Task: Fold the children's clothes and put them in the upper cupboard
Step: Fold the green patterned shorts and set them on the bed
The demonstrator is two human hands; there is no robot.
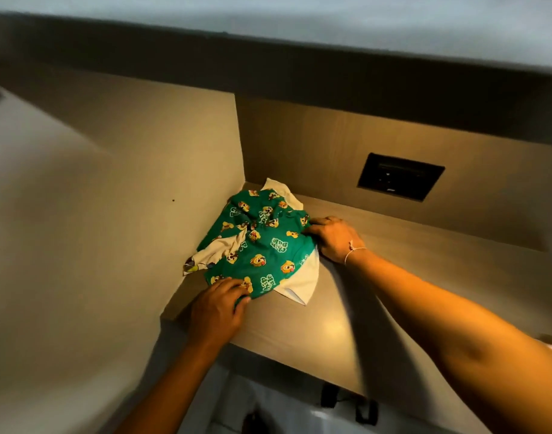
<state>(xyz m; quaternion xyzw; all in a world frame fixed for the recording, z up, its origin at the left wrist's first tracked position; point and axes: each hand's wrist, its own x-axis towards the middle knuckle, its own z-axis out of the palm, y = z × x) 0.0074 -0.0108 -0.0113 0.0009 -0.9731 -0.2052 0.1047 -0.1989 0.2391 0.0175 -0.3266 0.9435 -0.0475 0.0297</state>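
While both arms reach up from the bottom of the frame, one bundle of clothes sits on the shelf of the cupboard, pushed toward the corner where the side panel meets the back panel. Two garments can be counted in it: a green printed garment with yellow cartoon figures on top, and a white garment beneath, its edges poking out at 12, 5 and 8 o'clock of the green one — these white edges may belong to more than one piece, since the folds hide the rest.

Two hands are in view. At 7 o'clock of the bundle, the left hand lies on the near edge of the green cloth, fingers curled over the hem and pressing it, thumb against the fabric. At 3 o'clock, the right hand pinches the far right edge of the green cloth, fingers bent into a closed grip on it. One thin pale bracelet circles the right wrist.

One dark rectangular plate is set in the back panel, at 2 o'clock from the bundle and well apart from it — its detail is too dim to read
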